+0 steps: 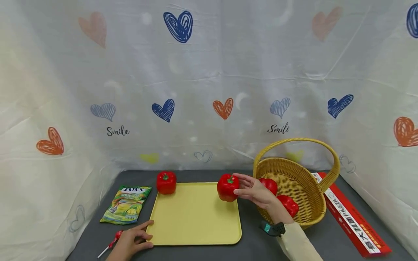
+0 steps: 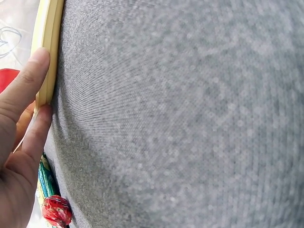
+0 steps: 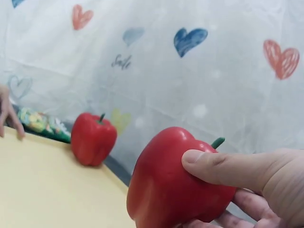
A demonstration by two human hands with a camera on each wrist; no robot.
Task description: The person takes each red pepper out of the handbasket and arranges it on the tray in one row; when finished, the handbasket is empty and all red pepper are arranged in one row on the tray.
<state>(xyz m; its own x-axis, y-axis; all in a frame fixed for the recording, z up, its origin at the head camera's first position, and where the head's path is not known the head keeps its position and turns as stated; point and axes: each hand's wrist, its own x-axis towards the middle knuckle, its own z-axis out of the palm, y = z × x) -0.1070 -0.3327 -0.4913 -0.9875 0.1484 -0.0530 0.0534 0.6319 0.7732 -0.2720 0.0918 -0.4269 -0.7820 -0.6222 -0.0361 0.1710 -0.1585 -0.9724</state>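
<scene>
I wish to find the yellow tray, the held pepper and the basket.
Yellow tray (image 1: 194,214), head view: bare middle.
Held pepper (image 3: 167,187), right wrist view: middle of its side.
Basket (image 1: 302,185), head view: bare inner wall.

Spread across a dark gray table (image 1: 252,239)
A yellow tray (image 1: 196,217) lies at center, a green candy bag (image 1: 127,204) and red lollipop (image 1: 117,236) to its left; at right, a wicker basket (image 1: 303,188) sits beside a long red pasta box (image 1: 356,222).
</scene>
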